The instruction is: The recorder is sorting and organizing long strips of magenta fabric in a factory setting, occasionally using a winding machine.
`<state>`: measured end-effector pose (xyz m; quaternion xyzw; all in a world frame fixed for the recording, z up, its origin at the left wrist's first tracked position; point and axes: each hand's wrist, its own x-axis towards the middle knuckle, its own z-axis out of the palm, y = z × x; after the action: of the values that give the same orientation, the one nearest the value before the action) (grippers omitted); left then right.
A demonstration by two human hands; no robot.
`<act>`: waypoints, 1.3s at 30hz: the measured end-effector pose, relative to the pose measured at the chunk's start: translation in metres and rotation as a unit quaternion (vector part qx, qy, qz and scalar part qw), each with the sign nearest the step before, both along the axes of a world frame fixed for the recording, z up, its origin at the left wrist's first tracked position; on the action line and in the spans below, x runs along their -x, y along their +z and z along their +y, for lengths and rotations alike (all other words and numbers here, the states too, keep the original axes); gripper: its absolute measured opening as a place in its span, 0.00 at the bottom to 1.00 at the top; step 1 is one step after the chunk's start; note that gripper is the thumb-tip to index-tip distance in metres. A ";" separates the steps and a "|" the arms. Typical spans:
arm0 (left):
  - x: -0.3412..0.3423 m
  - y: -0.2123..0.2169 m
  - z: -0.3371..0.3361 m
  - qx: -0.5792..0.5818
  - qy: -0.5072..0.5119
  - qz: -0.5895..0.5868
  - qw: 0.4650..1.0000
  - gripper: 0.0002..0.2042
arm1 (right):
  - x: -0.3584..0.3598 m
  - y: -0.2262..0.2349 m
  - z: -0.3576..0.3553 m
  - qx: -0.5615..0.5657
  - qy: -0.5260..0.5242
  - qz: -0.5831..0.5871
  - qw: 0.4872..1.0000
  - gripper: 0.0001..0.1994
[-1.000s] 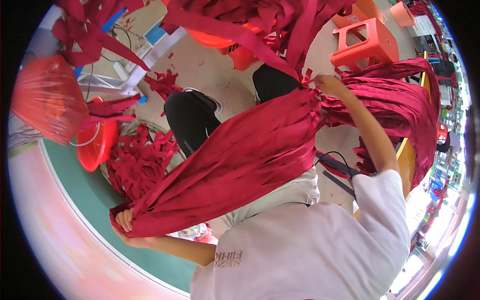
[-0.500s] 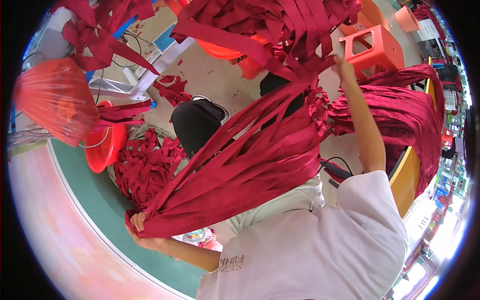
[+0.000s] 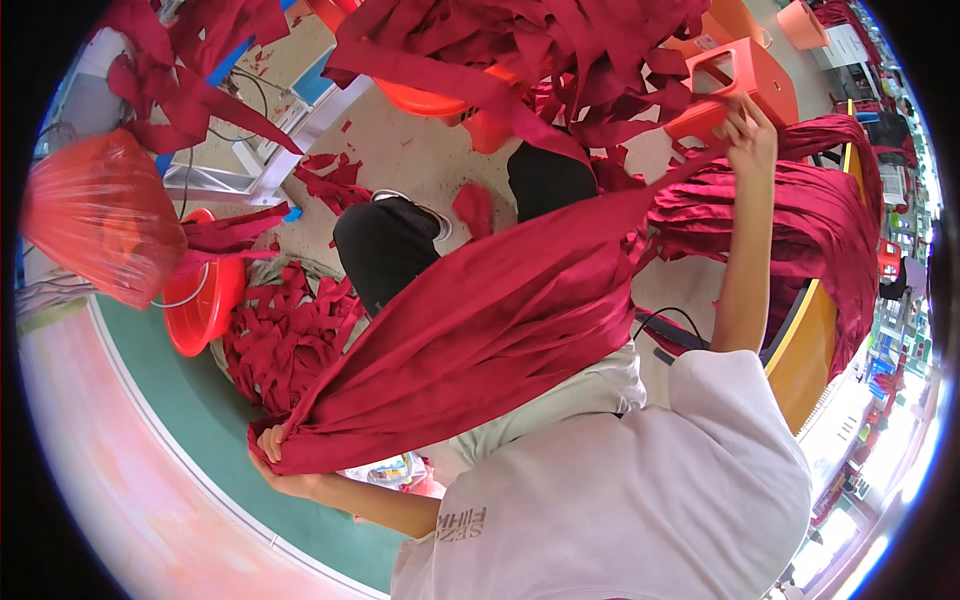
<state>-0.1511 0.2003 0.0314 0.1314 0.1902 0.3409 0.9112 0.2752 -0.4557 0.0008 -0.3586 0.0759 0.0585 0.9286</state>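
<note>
Left hand (image 3: 283, 470) curled round red cloth bundle (image 3: 470, 330); right hand (image 3: 748, 138) pinches strip (image 3: 690, 172) end. Best: grip firm, pull gently.

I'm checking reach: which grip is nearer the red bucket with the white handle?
Left. In the picture, the left grip, clutching dark red strips, is below and right of the red bucket; the right grip far off, upper right.

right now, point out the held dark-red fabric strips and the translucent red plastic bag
Held dark-red fabric strips (image 3: 470, 337): head view, bundle's middle
Translucent red plastic bag (image 3: 100, 215): head view, bulging side
</note>
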 end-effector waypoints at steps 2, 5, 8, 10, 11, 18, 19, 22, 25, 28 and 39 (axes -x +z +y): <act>0.007 -0.004 0.001 0.015 0.044 0.035 0.998 0.12 | 0.016 0.003 -0.038 0.040 -0.067 0.023 0.997 0.06; 0.018 -0.009 0.004 0.058 0.069 0.029 0.995 0.12 | 0.029 0.004 -0.081 0.152 -0.284 0.046 0.946 0.13; 0.022 -0.023 0.015 0.066 0.094 0.060 0.992 0.11 | 0.037 0.015 -0.178 0.385 -0.380 0.123 0.832 0.24; 0.031 -0.024 0.022 0.045 0.133 0.106 0.984 0.11 | 0.048 0.039 -0.182 0.361 -0.380 0.128 0.842 0.24; 0.032 -0.025 0.023 0.026 0.166 0.150 0.974 0.10 | 0.057 0.053 -0.183 0.337 -0.384 0.132 0.849 0.25; 0.020 -0.037 0.030 0.044 0.093 0.068 0.992 0.10 | 0.061 -0.023 -0.122 0.440 -0.083 0.164 0.879 0.13; 0.018 -0.033 0.029 0.037 0.082 0.062 0.994 0.10 | 0.062 -0.042 -0.088 0.486 0.006 0.199 0.851 0.15; 0.005 -0.032 0.026 0.022 0.060 0.062 0.996 0.10 | 0.065 -0.117 -0.033 0.467 0.221 0.248 0.819 0.23; 0.010 -0.031 0.025 0.009 0.069 0.086 0.994 0.10 | 0.054 -0.159 0.066 0.496 0.274 0.294 0.770 0.26; 0.017 -0.028 0.032 0.006 0.083 0.131 0.988 0.09 | 0.051 -0.242 0.088 0.387 0.262 0.255 0.847 0.24; 0.014 -0.006 0.027 -0.003 0.135 0.186 0.973 0.12 | 0.054 -0.303 0.138 0.121 0.002 0.272 0.955 0.09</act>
<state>-0.1646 0.2268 0.0255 0.1682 0.3714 0.4306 0.8052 0.2210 -0.3172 -0.3025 -0.4387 0.3314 0.1459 0.8224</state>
